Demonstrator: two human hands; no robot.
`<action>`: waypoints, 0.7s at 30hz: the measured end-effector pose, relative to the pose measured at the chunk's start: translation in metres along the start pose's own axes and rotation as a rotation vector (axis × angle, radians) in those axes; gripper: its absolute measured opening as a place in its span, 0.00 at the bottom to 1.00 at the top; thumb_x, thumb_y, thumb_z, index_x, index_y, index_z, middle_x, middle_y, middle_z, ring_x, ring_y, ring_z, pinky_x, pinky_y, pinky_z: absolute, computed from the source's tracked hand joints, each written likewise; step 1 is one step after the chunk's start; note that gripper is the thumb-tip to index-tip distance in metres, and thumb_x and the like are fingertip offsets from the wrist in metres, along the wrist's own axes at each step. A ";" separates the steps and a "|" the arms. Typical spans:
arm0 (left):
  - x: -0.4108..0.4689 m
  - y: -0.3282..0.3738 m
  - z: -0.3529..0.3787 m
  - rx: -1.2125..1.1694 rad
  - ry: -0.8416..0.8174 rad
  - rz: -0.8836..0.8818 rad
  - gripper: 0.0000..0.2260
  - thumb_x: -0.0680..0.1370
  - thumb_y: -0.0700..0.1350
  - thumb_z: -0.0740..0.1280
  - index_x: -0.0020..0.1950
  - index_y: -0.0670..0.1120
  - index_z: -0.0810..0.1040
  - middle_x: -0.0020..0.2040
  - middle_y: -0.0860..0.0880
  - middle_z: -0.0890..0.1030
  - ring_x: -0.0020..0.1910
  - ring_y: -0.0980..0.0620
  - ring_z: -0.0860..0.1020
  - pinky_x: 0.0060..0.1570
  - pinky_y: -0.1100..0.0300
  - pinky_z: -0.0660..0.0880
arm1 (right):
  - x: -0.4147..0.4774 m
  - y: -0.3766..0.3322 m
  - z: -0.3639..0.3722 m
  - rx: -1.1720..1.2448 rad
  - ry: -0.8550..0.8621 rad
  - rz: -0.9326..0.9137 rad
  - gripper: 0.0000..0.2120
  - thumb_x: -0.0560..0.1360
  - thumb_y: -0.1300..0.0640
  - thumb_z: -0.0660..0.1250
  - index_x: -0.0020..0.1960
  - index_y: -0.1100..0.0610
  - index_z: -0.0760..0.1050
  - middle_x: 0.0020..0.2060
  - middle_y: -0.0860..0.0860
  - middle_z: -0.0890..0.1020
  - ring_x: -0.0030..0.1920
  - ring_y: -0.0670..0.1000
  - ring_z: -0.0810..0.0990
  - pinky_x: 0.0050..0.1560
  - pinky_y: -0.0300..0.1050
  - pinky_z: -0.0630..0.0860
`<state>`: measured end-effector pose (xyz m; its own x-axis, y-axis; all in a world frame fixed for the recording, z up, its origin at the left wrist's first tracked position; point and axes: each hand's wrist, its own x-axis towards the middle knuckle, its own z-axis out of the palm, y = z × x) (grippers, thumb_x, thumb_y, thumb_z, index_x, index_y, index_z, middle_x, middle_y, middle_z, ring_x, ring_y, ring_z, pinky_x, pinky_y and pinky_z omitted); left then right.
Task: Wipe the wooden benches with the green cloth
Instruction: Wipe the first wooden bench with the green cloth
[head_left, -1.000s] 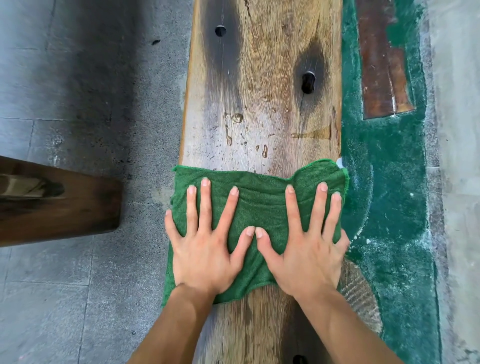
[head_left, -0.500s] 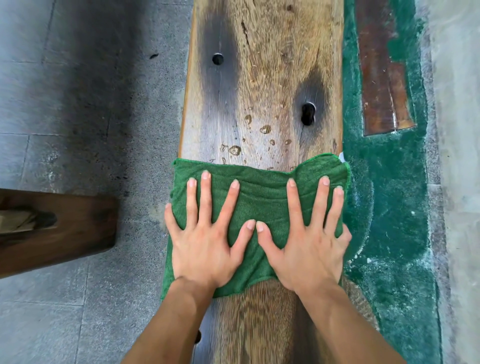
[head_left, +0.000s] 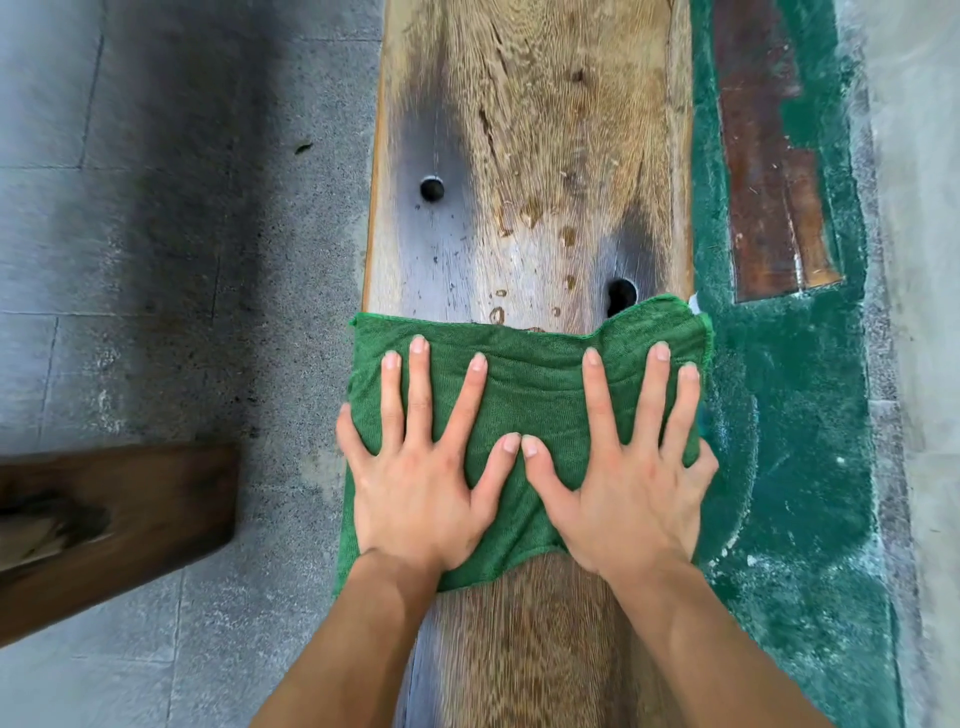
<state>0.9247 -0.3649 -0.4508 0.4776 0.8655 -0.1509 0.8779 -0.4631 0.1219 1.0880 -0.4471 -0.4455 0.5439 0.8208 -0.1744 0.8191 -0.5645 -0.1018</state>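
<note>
- Grey speckled stone paving fills the left side of the view, with a darker shaded band running alongside the bench.
- The wooden bench runs up the middle. Its grain is pale brown, with dark grey stains.
- 2 round holes pierce the plank. The left hole sits in the left stain. The right hole sits near the right edge, and the cloth's far edge just meets its lower rim.
- Water droplets lie scattered on the wood between the 2 holes, down to the cloth's far edge.
- The green cloth lies flat across the full width of the bench. Its left side hangs over the plank's left edge, and its far right corner reaches the right edge.
- The left hand lies palm down on the cloth's left half, fingers straight and spread, pressing it to the wood.
- The right hand presses the right half the same way, fingers straight and fanned, with the little finger at the cloth's right edge.
- The 2 thumb tips sit just beside each other at the middle of the cloth.
- Bare wood shows below the wrists.
- The end of a second bench, dark brown and blurred, lies at the left, apart from the first.
- Green painted ground with whitish scuffs borders the bench on the right, and a rust-brown strip is set in it.
</note>
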 end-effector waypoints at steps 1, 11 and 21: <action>0.012 0.000 -0.001 0.004 -0.002 0.004 0.32 0.82 0.70 0.47 0.85 0.61 0.48 0.86 0.45 0.46 0.85 0.43 0.47 0.71 0.26 0.59 | 0.011 -0.002 -0.001 0.007 -0.003 0.010 0.42 0.77 0.25 0.48 0.86 0.43 0.49 0.85 0.60 0.45 0.84 0.66 0.48 0.63 0.74 0.69; 0.066 0.004 -0.011 -0.010 0.020 -0.017 0.32 0.82 0.69 0.48 0.85 0.61 0.49 0.86 0.45 0.46 0.85 0.43 0.47 0.70 0.26 0.59 | 0.065 -0.009 -0.012 0.005 0.007 0.028 0.42 0.77 0.24 0.47 0.86 0.42 0.48 0.85 0.59 0.44 0.84 0.65 0.46 0.65 0.74 0.67; 0.100 0.001 -0.018 -0.001 -0.004 0.000 0.32 0.82 0.69 0.48 0.85 0.62 0.48 0.86 0.45 0.46 0.85 0.43 0.47 0.71 0.26 0.59 | 0.094 -0.017 -0.014 0.020 0.007 0.058 0.42 0.77 0.24 0.48 0.86 0.42 0.48 0.85 0.59 0.44 0.84 0.65 0.47 0.63 0.75 0.67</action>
<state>0.9724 -0.2756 -0.4485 0.4779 0.8647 -0.1545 0.8778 -0.4632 0.1224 1.1276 -0.3596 -0.4462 0.5916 0.7873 -0.1740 0.7825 -0.6126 -0.1115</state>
